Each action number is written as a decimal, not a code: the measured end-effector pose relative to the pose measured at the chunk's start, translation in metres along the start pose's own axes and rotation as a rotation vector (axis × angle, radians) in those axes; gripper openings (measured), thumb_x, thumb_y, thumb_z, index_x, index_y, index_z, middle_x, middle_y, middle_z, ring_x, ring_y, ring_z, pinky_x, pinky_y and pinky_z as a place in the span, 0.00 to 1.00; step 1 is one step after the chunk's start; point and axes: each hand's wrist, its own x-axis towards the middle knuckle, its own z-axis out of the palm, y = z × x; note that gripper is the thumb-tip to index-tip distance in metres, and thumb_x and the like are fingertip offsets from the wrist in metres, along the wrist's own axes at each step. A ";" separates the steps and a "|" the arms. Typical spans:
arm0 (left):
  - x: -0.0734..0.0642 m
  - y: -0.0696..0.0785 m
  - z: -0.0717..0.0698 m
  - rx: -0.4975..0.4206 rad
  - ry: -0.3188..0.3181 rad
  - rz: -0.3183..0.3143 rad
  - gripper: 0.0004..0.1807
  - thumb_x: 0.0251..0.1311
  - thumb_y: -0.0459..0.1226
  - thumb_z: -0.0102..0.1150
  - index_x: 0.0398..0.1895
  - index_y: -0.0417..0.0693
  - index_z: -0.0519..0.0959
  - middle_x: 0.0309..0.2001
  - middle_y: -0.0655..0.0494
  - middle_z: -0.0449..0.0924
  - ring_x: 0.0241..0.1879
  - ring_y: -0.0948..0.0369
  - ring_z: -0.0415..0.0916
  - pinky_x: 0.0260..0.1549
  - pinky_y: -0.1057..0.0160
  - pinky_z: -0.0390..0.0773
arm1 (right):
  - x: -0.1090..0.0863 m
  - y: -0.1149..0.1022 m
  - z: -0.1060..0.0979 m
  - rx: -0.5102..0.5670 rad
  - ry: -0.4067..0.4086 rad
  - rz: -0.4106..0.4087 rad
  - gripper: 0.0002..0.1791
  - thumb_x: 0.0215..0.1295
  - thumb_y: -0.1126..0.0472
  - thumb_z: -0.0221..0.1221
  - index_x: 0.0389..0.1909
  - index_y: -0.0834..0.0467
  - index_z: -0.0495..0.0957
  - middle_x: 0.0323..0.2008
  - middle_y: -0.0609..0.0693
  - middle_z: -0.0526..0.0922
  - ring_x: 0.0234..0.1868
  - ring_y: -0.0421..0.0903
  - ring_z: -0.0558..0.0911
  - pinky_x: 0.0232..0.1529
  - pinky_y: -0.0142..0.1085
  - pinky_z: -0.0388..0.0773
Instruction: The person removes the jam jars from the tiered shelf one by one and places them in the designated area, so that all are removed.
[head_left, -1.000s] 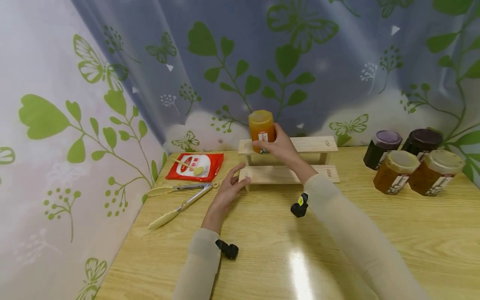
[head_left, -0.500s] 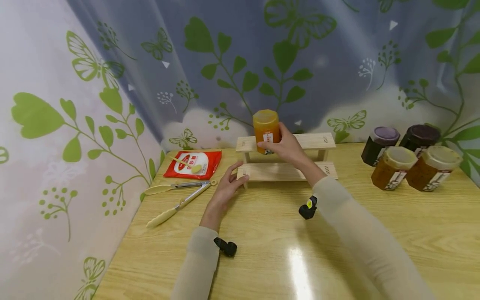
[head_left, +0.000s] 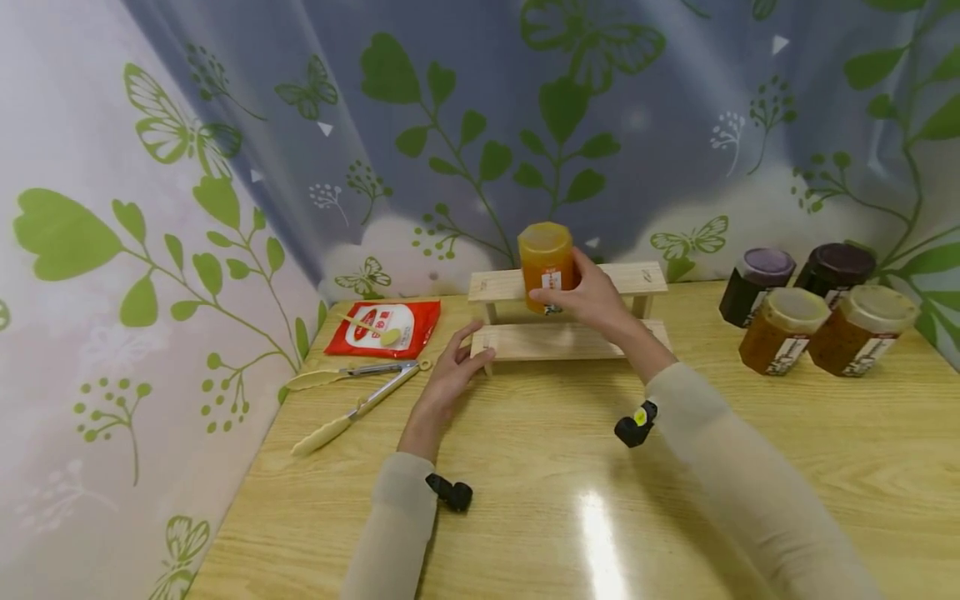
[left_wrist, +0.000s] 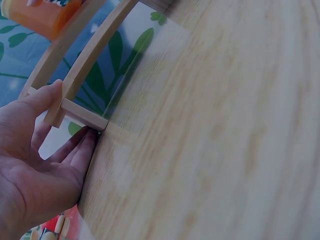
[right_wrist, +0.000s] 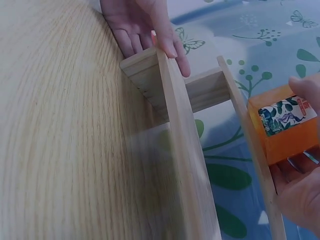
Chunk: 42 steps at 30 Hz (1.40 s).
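Note:
A two-step wooden rack (head_left: 555, 340) stands on the table in the head view. My right hand (head_left: 596, 300) grips a jar of orange jam (head_left: 546, 258) with a yellow lid and a white label. The jar is upright at the rack's upper step, left of its middle; in the right wrist view its base (right_wrist: 270, 145) is right at that board's edge. At the rack's left end, my left hand (head_left: 448, 373) holds the lower step. Its thumb (left_wrist: 50, 95) lies on the board's edge, while other fingers reach around the end by the leg (left_wrist: 86, 115).
Several more jars, two dark purple (head_left: 757, 286) and two amber (head_left: 784, 331), are grouped at the right. Left of the rack lie a red and white packet (head_left: 384, 329) with a small yellow-headed stick on it, and spread tongs (head_left: 360, 408). A patterned curtain (head_left: 450, 125) hangs behind.
My right hand has moved the orange jam jar rightward along the upper step, and slightly toward me. The left hand keeps its place on the rack's left end.

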 end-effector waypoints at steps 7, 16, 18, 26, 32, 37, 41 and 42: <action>-0.001 0.002 0.000 0.007 -0.006 0.006 0.34 0.68 0.49 0.68 0.75 0.75 0.68 0.73 0.48 0.69 0.72 0.52 0.66 0.71 0.44 0.64 | -0.009 0.004 -0.010 0.054 0.010 0.003 0.47 0.59 0.55 0.76 0.78 0.51 0.64 0.67 0.58 0.74 0.64 0.57 0.76 0.65 0.53 0.73; -0.001 0.001 0.002 -0.014 -0.006 0.004 0.33 0.69 0.48 0.68 0.75 0.73 0.68 0.73 0.46 0.69 0.73 0.50 0.66 0.71 0.44 0.64 | -0.029 0.004 -0.023 0.090 0.027 0.047 0.47 0.58 0.56 0.78 0.77 0.53 0.66 0.66 0.57 0.75 0.64 0.56 0.76 0.66 0.52 0.73; -0.001 0.000 0.002 -0.013 -0.015 0.008 0.34 0.69 0.49 0.68 0.76 0.73 0.68 0.73 0.47 0.67 0.74 0.50 0.64 0.71 0.43 0.63 | -0.035 0.003 -0.027 0.097 0.031 0.050 0.46 0.59 0.56 0.77 0.77 0.53 0.65 0.67 0.57 0.74 0.65 0.56 0.76 0.65 0.51 0.73; -0.001 -0.002 0.000 -0.004 -0.028 0.017 0.35 0.68 0.49 0.68 0.76 0.74 0.67 0.74 0.49 0.66 0.74 0.51 0.64 0.72 0.43 0.63 | -0.059 0.010 -0.046 0.048 0.045 0.089 0.49 0.61 0.54 0.76 0.79 0.52 0.62 0.69 0.57 0.72 0.67 0.56 0.75 0.67 0.53 0.73; 0.000 0.000 -0.001 0.000 -0.021 0.021 0.34 0.68 0.50 0.68 0.75 0.75 0.68 0.75 0.50 0.66 0.75 0.52 0.62 0.72 0.43 0.62 | -0.079 0.020 -0.065 0.033 0.065 0.114 0.47 0.62 0.53 0.75 0.78 0.54 0.63 0.68 0.55 0.72 0.64 0.50 0.75 0.60 0.40 0.76; 0.000 0.000 -0.001 0.000 -0.026 0.020 0.34 0.68 0.50 0.68 0.76 0.74 0.68 0.76 0.52 0.64 0.76 0.52 0.61 0.72 0.43 0.62 | -0.100 0.033 -0.085 -0.007 0.090 0.140 0.45 0.63 0.52 0.74 0.77 0.54 0.63 0.66 0.52 0.72 0.59 0.42 0.75 0.53 0.32 0.77; -0.001 0.000 -0.001 0.005 -0.027 0.024 0.35 0.68 0.50 0.68 0.76 0.72 0.67 0.76 0.51 0.64 0.75 0.52 0.61 0.72 0.43 0.63 | -0.119 0.043 -0.101 -0.068 0.132 0.176 0.45 0.63 0.49 0.74 0.76 0.54 0.62 0.63 0.47 0.73 0.56 0.39 0.74 0.53 0.32 0.75; -0.002 0.000 -0.002 0.004 -0.027 0.025 0.35 0.68 0.50 0.68 0.77 0.72 0.67 0.75 0.51 0.65 0.75 0.52 0.62 0.72 0.44 0.63 | -0.124 0.046 -0.105 -0.075 0.146 0.182 0.44 0.63 0.49 0.74 0.75 0.53 0.63 0.62 0.44 0.74 0.56 0.38 0.74 0.52 0.30 0.75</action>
